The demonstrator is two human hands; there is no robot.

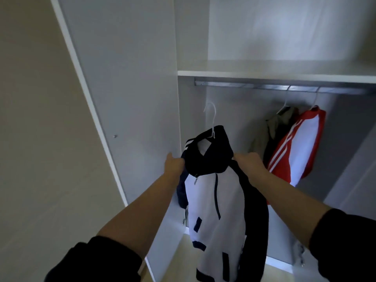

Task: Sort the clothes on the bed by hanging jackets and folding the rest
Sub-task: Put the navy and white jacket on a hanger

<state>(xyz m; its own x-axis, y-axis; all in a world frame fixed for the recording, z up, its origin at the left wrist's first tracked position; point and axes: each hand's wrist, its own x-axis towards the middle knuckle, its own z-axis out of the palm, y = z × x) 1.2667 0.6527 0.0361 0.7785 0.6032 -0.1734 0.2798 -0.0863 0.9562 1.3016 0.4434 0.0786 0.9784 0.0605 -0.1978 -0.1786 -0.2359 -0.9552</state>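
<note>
Wardrobe rail [264, 86] ran crosswise overhead. My left hand [175, 164] and right hand [250, 162] each gripped a shoulder of the navy-and-white jacket [211, 200], hanger hook [211, 117] upright below the rail's free left end.

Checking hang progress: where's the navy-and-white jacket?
Head view, centre: navy-and-white jacket, gripped by left hand and right hand, below the rail, left of the red jacket.

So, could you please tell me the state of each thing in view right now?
Navy and white zip jacket: on a white hanger, held below the metal rail, not hung.
Left hand: grips its shoulder.
Right hand: grips the other shoulder.
Red and white striped jacket: hung on the rail.
Khaki jacket: hung beside it.
White wardrobe door: open.
</note>
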